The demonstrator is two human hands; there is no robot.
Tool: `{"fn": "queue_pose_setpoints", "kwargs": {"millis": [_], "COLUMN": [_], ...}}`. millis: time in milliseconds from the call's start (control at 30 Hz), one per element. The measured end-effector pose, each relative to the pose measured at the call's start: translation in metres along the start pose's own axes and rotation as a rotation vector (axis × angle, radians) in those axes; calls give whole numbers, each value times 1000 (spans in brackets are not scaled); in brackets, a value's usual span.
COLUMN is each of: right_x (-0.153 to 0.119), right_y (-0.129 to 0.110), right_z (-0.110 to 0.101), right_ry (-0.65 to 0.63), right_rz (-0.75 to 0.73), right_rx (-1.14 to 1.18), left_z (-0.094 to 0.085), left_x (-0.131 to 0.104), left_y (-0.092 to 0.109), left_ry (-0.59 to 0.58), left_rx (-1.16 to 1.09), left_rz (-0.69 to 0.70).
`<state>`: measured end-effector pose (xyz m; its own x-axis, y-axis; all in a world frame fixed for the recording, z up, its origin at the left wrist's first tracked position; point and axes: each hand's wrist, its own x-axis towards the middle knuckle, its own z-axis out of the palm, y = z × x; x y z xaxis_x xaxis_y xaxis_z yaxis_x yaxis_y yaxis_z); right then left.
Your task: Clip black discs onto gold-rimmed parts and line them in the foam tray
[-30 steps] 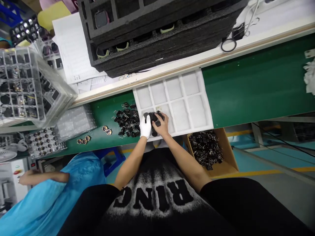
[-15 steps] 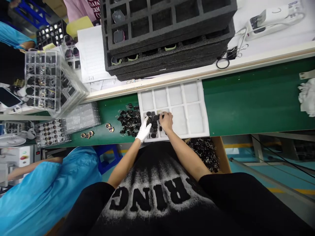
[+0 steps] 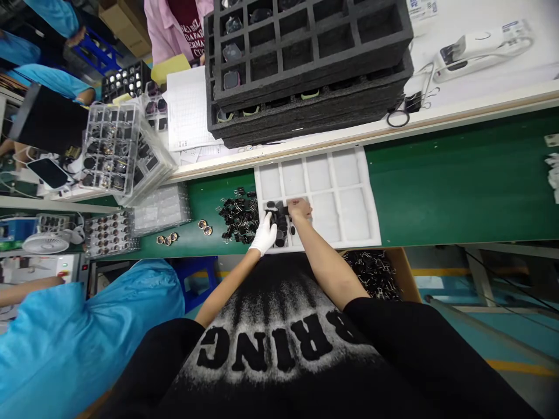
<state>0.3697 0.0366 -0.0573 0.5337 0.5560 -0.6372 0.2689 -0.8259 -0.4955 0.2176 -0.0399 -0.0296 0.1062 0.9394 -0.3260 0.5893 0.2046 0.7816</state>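
Note:
My left hand (image 3: 265, 234), in a white glove, is closed around a small black part whose kind I cannot make out, over the left side of a white foam tray (image 3: 335, 193). My bare right hand (image 3: 300, 209) has its fingers closed at a dark piece between the two hands; its shape is partly hidden. Under and between the hands lie several black round discs (image 3: 280, 234) in a tray compartment. Left of the tray is a heap of black binder clips (image 3: 239, 219).
Stacked black foam trays (image 3: 305, 75) stand on the white shelf behind. Gold-rimmed round pieces (image 3: 167, 239) and clear plastic trays (image 3: 161, 209) lie to the left. A carton of binder clips (image 3: 373, 273) sits below the bench edge. A co-worker's blue sleeve (image 3: 56, 331) is at lower left.
The camera view has shifted, so the scene sits further right. My right hand has turned, its back more upward, and a dark piece now shows between both hands.

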Motion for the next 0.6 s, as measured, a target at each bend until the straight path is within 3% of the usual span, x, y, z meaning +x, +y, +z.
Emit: {"fn": "queue_pose_setpoints", "kwargs": {"millis": [233,433,600], "right_x": [0,1,-2], "right_y": [-5,-10,-2], "right_z": [2,8,9], "right_ry": [14,59,105], "right_rz": [46,60,-19], "right_rx": [5,59,149], "left_z": [-9,-37,-56], "left_x": [-5,-15,-32], "left_y": [-3,-7,-10], "left_ry": [8,27,51], "left_rx": [-81,-214,-245], "left_rz": [-84,-165,-162]}}
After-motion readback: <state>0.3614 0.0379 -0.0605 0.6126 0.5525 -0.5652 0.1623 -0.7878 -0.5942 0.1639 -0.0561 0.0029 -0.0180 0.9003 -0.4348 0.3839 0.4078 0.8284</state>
